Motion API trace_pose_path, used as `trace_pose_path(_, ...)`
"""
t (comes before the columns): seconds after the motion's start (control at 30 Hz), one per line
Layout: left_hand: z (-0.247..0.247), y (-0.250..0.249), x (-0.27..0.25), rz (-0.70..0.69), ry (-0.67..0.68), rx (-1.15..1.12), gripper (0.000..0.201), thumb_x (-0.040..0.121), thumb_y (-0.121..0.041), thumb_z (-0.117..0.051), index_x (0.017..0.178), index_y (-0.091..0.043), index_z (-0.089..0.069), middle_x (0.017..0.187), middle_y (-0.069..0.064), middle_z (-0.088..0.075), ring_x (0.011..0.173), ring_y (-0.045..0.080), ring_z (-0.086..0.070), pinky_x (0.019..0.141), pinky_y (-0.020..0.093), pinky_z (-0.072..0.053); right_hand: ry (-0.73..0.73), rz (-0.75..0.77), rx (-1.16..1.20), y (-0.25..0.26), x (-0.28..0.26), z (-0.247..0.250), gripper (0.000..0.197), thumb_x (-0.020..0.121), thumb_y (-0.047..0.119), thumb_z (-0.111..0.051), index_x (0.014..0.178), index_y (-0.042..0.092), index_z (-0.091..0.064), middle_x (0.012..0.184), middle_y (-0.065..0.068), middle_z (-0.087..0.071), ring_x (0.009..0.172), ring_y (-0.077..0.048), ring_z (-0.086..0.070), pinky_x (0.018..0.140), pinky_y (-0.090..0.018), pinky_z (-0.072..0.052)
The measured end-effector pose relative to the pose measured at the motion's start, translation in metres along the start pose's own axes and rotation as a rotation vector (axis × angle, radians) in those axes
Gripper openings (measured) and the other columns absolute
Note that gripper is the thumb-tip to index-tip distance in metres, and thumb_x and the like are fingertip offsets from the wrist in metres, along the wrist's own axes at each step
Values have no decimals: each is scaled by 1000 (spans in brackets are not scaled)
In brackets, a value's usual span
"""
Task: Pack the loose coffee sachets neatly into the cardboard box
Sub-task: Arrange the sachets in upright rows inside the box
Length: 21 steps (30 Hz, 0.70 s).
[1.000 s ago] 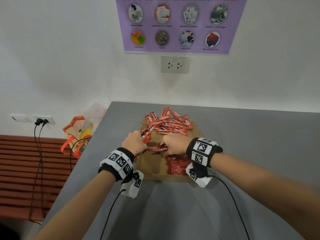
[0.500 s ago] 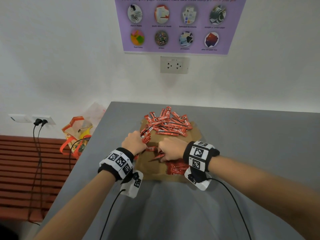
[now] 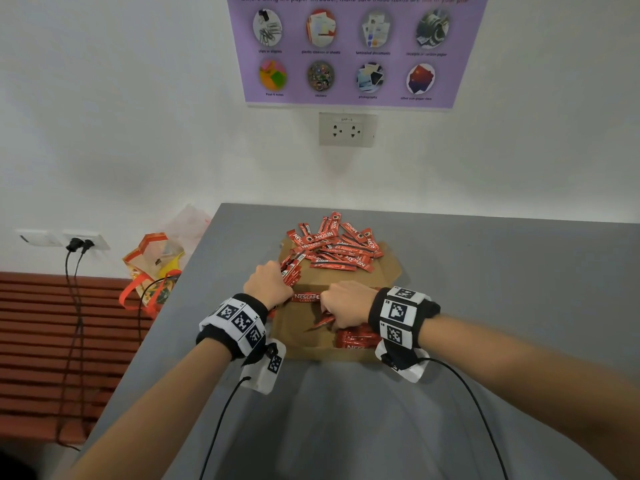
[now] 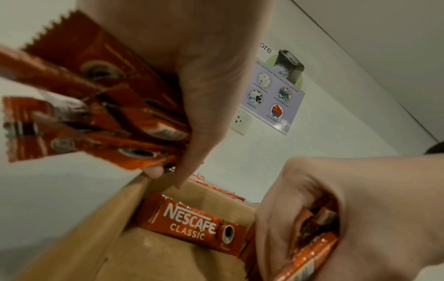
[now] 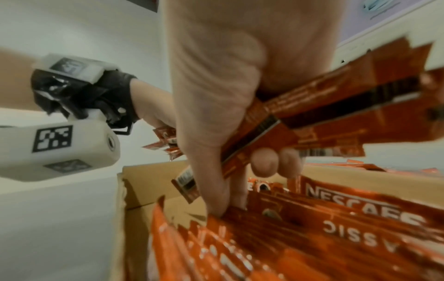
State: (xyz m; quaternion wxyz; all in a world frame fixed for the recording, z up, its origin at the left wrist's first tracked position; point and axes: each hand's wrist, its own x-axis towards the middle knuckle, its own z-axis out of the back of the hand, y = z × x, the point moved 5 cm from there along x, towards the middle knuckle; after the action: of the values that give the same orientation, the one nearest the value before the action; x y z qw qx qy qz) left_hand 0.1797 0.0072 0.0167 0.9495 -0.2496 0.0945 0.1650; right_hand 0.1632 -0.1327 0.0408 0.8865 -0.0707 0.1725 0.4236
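Observation:
A brown cardboard box (image 3: 301,337) lies open on the grey table, with a row of red coffee sachets (image 3: 356,339) packed in its right side. One sachet (image 3: 306,297) lies crosswise in the box between my hands. My left hand (image 3: 268,280) grips a bundle of sachets (image 4: 100,106) over the box's left edge. My right hand (image 3: 346,306) grips another bundle of sachets (image 5: 324,117) low inside the box, thumb touching the packed row (image 5: 288,247). A loose pile of sachets (image 3: 336,247) lies on the box's far flap.
The table's left edge (image 3: 180,292) runs close to the box; an orange-handled clear bag (image 3: 152,268) sits past it. A wall with a socket (image 3: 347,129) and purple poster (image 3: 353,46) stands behind. Wrist cables trail toward me.
My right hand has shifted slightly left and lower into the box with its sachets. The left hand has hardly moved.

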Motion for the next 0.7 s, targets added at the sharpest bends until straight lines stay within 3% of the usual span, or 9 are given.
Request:
trace_pose_path(0.13,-1,0,-1,1,-6,14,34,80,-21,-69,106,-9,-52,105,11,-61,94,28,-62,82,40,-54,-6,-17,13,-1,-2,0,26,83,24,-68,99,5,-61,88,-10,-57,72,-22,-46,62,-30,-36)
trace_pose_path(0.23,-2,-2,0,-10,-9,30,36,81,-22,-68,110,-9,-51,107,12,-61,96,28,-62,83,39,-53,-17,-12,20,1,-3,1,24,84,28,-66,92,6,-59,79,-5,-50,70,-23,-47,60,-30,-36)
trace_pose_path(0.4,0,-3,-2,-18,-2,30,32,81,-20,-67,107,-8,-52,104,12,-61,93,28,-62,83,40,-54,-22,-18,62,-4,-5,-1,26,86,29,-64,91,3,-62,77,-5,-56,67,-23,-53,60,-31,-44)
trace_pose_path(0.5,11,-5,-5,-68,-69,-26,22,81,-15,-65,99,-9,-55,95,10,-64,81,26,-64,75,40,-56,-230,-61,367,-24,-10,18,19,91,21,-57,95,5,-68,81,-7,-66,66,-20,-61,61,-31,-51)
trace_pose_path(0.6,35,-20,-16,-203,-259,-141,14,82,-12,-63,93,-9,-55,81,6,-64,65,21,-61,59,34,-55,-497,-232,617,-61,-22,39,14,90,13,-58,100,5,-63,76,6,-58,61,-6,-51,54,-11,-42)
trace_pose_path(0.7,54,-45,-35,-372,-336,-278,12,84,-16,-65,85,-12,-53,70,-3,-59,55,8,-54,49,16,-41,-539,-322,683,-87,-29,40,15,89,17,-61,96,4,-65,74,1,-60,61,-12,-55,51,-9,-40)
